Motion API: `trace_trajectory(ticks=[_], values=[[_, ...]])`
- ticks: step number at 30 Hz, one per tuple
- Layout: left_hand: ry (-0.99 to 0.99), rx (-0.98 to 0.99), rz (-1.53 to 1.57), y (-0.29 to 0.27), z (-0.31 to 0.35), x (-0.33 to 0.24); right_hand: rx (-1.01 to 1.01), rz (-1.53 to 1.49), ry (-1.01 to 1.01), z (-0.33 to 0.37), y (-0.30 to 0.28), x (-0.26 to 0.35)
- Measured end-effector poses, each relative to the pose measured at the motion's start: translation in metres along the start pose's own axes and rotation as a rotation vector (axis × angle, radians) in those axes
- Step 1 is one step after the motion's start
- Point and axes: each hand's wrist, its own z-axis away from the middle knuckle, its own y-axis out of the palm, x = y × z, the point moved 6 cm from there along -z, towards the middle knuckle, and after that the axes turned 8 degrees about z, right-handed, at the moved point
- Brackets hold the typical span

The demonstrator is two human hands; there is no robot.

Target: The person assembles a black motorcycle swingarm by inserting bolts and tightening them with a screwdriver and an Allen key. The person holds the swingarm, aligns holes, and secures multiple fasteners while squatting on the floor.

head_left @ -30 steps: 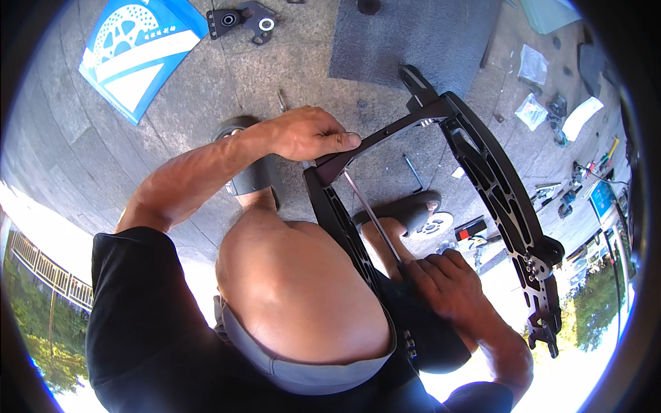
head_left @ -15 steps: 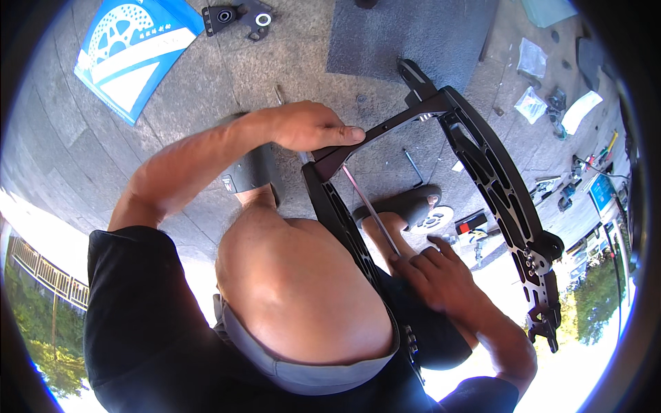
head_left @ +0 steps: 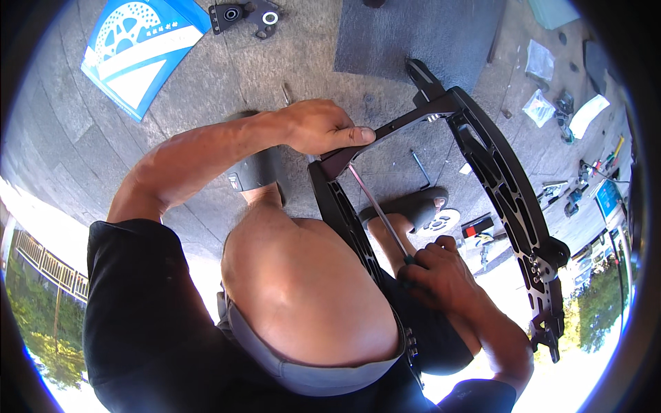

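Note:
A black metal frame point(head_left: 497, 165) with cut-out side rails slants across my lap, one rail by my bare knee and the other off to the right. My left hand point(head_left: 321, 131) is closed over the left end of its crossbar, thumb lying along the top. Lower right, my right hand point(head_left: 444, 279) wraps round the dark handle of a long screwdriver point(head_left: 379, 210). The screwdriver's thin shaft runs up and left, between the rails, to the frame's corner under my left hand. Whether the tip sits in a screw there cannot be made out.
On the paving lie a blue-and-white packet point(head_left: 141, 51), a black bracket point(head_left: 244, 17), a dark mat point(head_left: 413, 41) and a hex key point(head_left: 421, 169). Beside my sandal point(head_left: 406, 206) is a perforated disc point(head_left: 442, 220). Clear plastic bags point(head_left: 540, 60) and several tools spread along the right.
My right fingers have closed round the screwdriver's handle, where one finger stuck out before. Frame and left hand appear slightly further right, as does most of the ground.

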Motion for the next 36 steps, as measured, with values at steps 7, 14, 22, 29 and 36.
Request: trace_trajectory(ticks=[7,14,22,29,36], values=[[-0.131,0.183,-0.051,0.003,0.0,-0.006,-0.099,-0.05,0.098,-0.004,-0.001,-0.002],[-0.146,0.11,-0.036,0.005,-0.001,-0.01,-0.057,0.038,0.155,-0.009,0.009,-0.004],[-0.074,0.108,0.138,0.012,-0.005,-0.014,-0.192,-0.04,0.122,0.005,-0.009,0.0],[-0.008,0.047,0.419,0.035,-0.028,-0.021,-0.289,0.077,0.162,0.011,-0.008,0.011],[-0.022,-0.055,0.042,0.024,-0.037,-0.033,-0.467,0.339,0.193,0.019,-0.029,0.018]])
